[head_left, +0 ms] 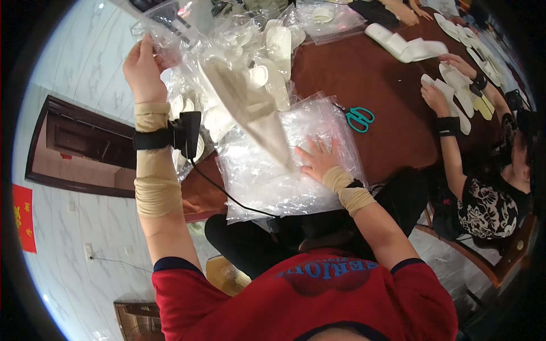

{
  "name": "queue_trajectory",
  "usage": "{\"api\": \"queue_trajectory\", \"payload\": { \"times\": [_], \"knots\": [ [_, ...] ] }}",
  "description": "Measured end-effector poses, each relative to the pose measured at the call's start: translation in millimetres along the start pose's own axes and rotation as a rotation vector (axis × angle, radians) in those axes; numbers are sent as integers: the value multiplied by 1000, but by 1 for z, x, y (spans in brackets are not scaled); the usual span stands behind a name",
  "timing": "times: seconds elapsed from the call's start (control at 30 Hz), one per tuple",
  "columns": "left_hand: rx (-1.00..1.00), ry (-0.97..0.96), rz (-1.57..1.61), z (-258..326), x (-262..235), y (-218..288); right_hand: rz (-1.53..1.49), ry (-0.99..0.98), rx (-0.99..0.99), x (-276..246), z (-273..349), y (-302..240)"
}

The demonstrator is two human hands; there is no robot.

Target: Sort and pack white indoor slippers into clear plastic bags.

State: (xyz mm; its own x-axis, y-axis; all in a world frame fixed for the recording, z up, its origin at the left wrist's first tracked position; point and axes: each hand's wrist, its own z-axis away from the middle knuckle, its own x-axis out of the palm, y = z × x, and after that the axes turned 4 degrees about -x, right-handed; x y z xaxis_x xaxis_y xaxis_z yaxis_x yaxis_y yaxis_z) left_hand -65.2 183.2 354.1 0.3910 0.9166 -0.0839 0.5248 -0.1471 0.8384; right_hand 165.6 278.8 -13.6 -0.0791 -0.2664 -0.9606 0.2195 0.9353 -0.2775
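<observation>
My left hand [147,71], raised at the upper left, is closed on the top edge of a clear plastic bag [187,40]. Inside that bag hangs a pair of white slippers [242,99], tilted and smeared by motion, the lower tip just over a stack of flat clear plastic bags [250,187]. On the right part of this stack my right hand [319,160] lies flat with fingers spread. Just beyond it are teal-handled scissors [360,119], their blades partly hidden by the bags.
Bagged white slippers [278,45] are heaped at the back left of the brown-covered table [392,136]. Toward the back right rests a white folded piece [405,46]. A co-worker's hands [435,99] handle white slippers at the right. A black cable [227,196] runs from my left wrist.
</observation>
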Motion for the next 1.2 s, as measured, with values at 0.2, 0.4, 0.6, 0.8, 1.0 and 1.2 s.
{"api": "queue_trajectory", "payload": {
  "times": [0.2,0.4,0.6,0.8,1.0,1.2],
  "knots": [
    [25,40,269,79,-2,24,14,-18,-10,-2,-5,-6],
    [20,247,394,113,-2,0,21,6,24,-5,-2,8],
    [-320,24,678,87,-59,-57,-59,-50,-25,-2,-5,-8],
    [-262,-444,490,55,-14,-53,-37,-81,9,-14,8,-1],
    [-31,-690,-299,43,24,-127,12,-287,27,-39,-5,-18],
    [76,-42,-434,144,-21,-138,-40,-501,-114,-9,32,-21]
  ]
}}
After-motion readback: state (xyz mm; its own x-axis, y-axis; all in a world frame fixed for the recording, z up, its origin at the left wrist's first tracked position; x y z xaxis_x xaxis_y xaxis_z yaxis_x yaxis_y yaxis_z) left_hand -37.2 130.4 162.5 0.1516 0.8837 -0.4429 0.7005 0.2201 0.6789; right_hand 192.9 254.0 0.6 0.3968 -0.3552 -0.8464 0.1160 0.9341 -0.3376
